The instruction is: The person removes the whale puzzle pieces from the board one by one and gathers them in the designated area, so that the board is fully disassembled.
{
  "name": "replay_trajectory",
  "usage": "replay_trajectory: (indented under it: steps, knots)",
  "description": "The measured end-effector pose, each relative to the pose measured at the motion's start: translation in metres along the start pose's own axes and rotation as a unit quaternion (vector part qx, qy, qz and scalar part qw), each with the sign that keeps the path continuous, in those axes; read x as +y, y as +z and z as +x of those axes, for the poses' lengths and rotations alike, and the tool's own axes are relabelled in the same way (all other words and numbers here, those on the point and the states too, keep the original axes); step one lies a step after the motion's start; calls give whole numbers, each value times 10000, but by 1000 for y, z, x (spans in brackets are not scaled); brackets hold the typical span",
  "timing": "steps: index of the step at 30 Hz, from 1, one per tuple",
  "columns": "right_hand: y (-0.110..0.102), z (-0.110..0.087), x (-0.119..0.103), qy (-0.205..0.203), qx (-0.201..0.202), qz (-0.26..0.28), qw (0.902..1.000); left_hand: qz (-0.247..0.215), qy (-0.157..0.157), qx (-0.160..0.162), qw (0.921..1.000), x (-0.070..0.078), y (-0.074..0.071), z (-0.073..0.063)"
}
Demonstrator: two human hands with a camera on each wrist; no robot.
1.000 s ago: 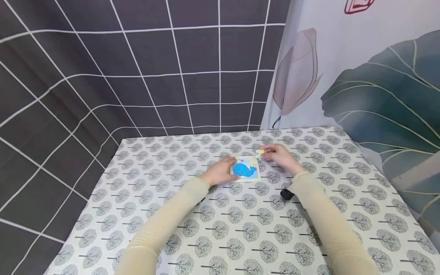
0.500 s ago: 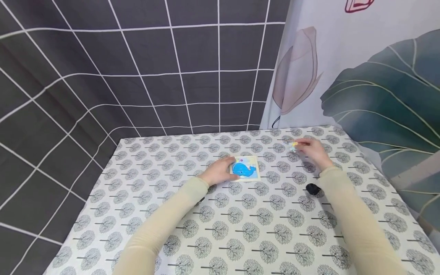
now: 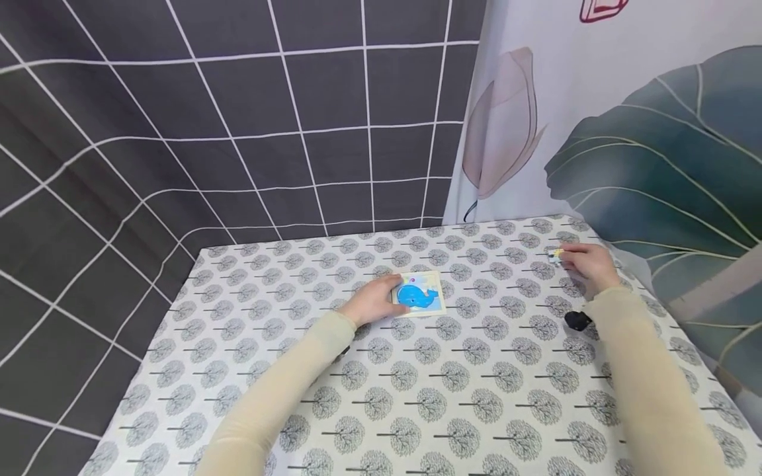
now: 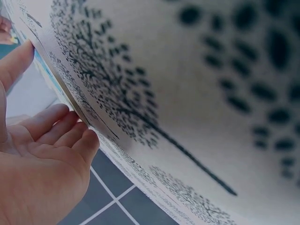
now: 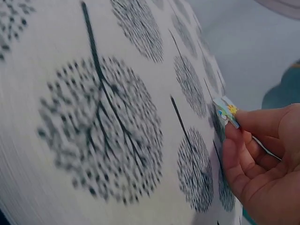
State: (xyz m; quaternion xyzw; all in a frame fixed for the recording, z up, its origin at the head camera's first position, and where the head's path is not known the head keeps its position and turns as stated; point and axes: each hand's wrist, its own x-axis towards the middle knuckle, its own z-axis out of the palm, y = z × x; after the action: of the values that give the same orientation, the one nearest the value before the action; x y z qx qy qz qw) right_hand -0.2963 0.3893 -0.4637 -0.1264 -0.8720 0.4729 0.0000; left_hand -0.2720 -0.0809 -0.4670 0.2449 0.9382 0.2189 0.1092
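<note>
On the patterned cloth lies a small square puzzle board [image 3: 433, 305] with a blue whale picture and a pale border. My left hand [image 3: 373, 300] holds its left side, thumb at the near edge and fingers toward the far corner. In the left wrist view the board [image 4: 58, 84] shows edge-on beside the fingers. Away to the right, my right hand [image 3: 591, 263] pinches a small puzzle piece [image 3: 555, 256] between thumb and forefinger. In the right wrist view this piece [image 5: 227, 111] is light blue and green with a yellow patch; the fingertips cover part of it.
The table [image 3: 381, 390] is covered by a white cloth printed with grey trees. A dark curtain [image 3: 321, 92] with white grid lines hangs behind and left. At right hangs a pale curtain [image 3: 553, 86] with large leaves. A black wrist device [image 3: 577, 321] sits under the right wrist.
My right hand has carried the puzzle piece from the board's far right corner out to the right side of the table. The left hand stays on the board; the head view has shifted slightly.
</note>
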Motion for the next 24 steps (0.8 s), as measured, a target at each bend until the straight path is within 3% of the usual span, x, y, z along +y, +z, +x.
replay_trajectory:
  steps: [8, 15, 24]
  knots:
    - [-12, -1, 12, -104, 8, -809, 9967, 21, -28, 16, 10000, 0, 1, -3]
    - [-9, -2, 7, -56, 23, -875, 9961, -16, 55, 43, 10000, 0, -1, -3]
    - [-6, -6, 7, -240, 438, -1158, 9920, -8, 90, 9, 10000, 1, 0, -1]
